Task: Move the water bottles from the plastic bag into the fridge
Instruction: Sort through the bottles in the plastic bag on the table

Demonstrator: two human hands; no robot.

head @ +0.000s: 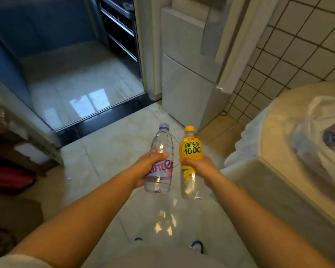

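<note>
The plastic bag runs off the right edge, its contents a blur; the fridge top is cut off above; fingers hide the clear bottle's label

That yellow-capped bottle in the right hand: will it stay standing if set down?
The yellow-capped bottle looks tall and narrow, so probably tippy. Its lower part shows clear liquid, so likely fairly heavy. The right hand wraps its smooth label; possibly slippery.

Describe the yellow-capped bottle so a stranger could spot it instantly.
Start at the white fridge against the tiled wall; in front of it, over the floor, two hands hold bottles upright. The yellow-capped bottle is in the right hand, its bright yellow label unlike the clear, purple-capped bottle beside it.
</note>
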